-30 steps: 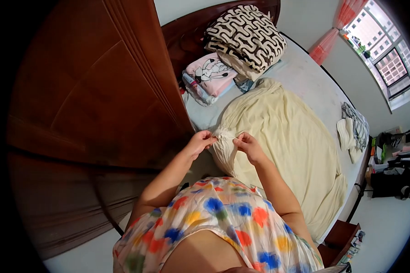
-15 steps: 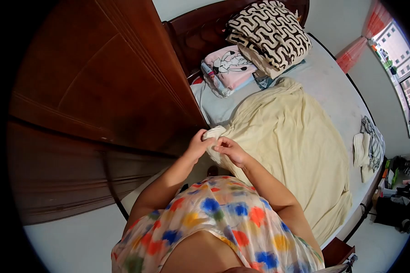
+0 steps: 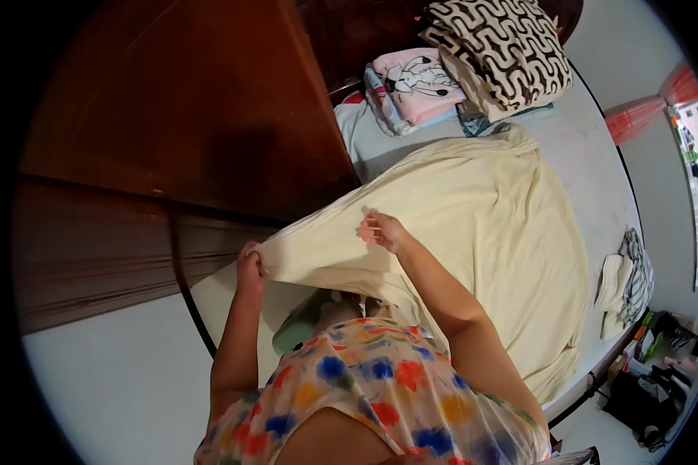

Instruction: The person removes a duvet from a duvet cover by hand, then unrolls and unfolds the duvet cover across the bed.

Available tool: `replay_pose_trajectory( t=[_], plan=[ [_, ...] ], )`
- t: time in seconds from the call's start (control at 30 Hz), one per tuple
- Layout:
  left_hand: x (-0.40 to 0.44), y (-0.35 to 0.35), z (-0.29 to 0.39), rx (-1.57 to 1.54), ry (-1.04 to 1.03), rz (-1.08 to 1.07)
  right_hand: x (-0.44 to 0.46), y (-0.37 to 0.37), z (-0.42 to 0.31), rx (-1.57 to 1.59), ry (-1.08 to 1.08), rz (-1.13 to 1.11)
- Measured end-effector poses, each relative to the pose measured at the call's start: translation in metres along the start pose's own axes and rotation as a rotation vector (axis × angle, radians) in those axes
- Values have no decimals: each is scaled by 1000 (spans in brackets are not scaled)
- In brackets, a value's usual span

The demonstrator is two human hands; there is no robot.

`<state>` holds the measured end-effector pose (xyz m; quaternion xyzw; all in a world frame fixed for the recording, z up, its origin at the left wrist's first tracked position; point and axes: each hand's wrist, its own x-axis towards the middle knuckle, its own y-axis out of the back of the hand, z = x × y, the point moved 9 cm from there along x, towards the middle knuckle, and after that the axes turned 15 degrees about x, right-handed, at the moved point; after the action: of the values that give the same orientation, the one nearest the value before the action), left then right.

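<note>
A pale yellow sheet (image 3: 473, 194) spreads across the bed and is pulled out in a taut point over the near left side. My left hand (image 3: 250, 265) is closed round the corner of that point, beside the wardrobe. Just above the stretched part hovers my right hand (image 3: 381, 231), its fingers loosely bent and apart, with nothing in them. Rumpled folds of the sheet gather at its top end and along its lower right edge.
A dark wooden wardrobe (image 3: 186, 101) stands close on the left. On the bed (image 3: 589, 170) lie a folded pink item (image 3: 423, 89) with a cartoon print, a brown-and-cream patterned bedding pile (image 3: 504, 54), and folded clothes (image 3: 624, 275). Below me is a green object (image 3: 295, 335).
My left hand has drawn the sheet's corner out to the left and down, stretching it. My right hand has come off the corner. The view has shifted slightly.
</note>
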<state>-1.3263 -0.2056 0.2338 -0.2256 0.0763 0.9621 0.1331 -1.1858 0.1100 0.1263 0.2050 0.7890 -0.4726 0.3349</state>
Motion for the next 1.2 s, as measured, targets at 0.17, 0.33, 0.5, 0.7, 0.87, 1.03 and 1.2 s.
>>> replay_pose_trajectory(
  t=[0.17, 0.33, 0.5, 0.7, 0.87, 1.03, 1.2],
  plan=[
    [-34, -25, 12, 75, -45, -281, 34, 4, 4, -144, -60, 245],
    [-67, -70, 0, 280, -70, -586, 69, 42, 43, -602, -251, 587],
    [-61, -55, -45, 259, 59, -723, 96, 113, 51, -260, 10, 647],
    [-44, -14, -66, 242, 118, -655, 123, 136, 17, 308, 351, 538],
    [9, 43, -77, -47, 214, -249, 137, 59, -73, 255, 571, 305],
    [36, 41, -71, -215, 178, -163, 120, -1, -57, 214, 455, 151],
    [37, 44, -78, -208, 187, -234, 147, 28, 35, -2, -44, 214]
  ],
)
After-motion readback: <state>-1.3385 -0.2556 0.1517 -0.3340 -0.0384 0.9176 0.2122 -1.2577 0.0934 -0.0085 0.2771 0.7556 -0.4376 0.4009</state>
